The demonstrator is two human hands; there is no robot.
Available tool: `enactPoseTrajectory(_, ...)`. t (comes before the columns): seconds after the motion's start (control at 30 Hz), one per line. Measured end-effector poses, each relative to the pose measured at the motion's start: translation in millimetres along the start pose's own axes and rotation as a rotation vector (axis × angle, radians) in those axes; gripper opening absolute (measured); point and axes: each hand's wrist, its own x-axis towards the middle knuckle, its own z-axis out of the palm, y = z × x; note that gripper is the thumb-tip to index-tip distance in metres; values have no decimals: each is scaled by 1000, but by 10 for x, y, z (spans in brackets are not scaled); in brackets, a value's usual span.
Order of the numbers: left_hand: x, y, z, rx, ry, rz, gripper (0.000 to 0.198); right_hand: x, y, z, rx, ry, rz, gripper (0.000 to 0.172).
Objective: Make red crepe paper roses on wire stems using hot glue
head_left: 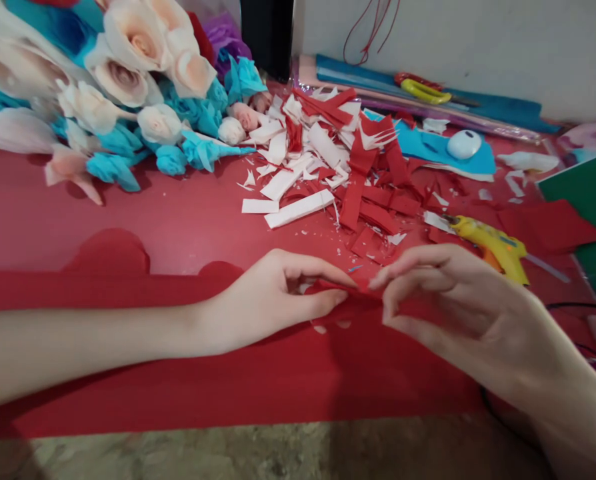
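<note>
Pale and blue flowers (159, 125) lie beyond the left hand (271, 293), whose fingers pinch a red piece (364, 299) at their tips. The right hand (483, 320) curls slightly parted fingers at its other end, grip unclear; a yellow glue gun (493, 241) lies beyond them.

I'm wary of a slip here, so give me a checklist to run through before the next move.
1. Red piece secured by the left hand: ok, pinched between thumb and fingers.
2. Right hand gripping it too: cannot tell; its fingertips are blurred near the piece's end.
3. Glue gun cool: cannot tell; it lies just beyond the right hand.
4. Scissors away from both hands: ok, resting at the back on a long blue sheet.
5. Table beyond the hands free of scraps: not ok, red and white ones litter it.
</note>
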Motion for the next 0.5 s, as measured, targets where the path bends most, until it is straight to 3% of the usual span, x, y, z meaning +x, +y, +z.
enactPoseTrajectory(0.07,2,40,-8,-24,8,-2,15,1,11,-12,70,-85,29,29)
enactPoseTrajectory(0.3,2,115,-31,-114,30,11,16,24,-33,73,239,-141,95,21)
enactPoseTrajectory(0.43,-6,112,-32,-355,24,114,25,28,-70,132,359,-21,83,13)
enactPoseTrajectory(0.5,-12,111,-13,-371,28,177,21,23,-93,165,359,73,58,11)
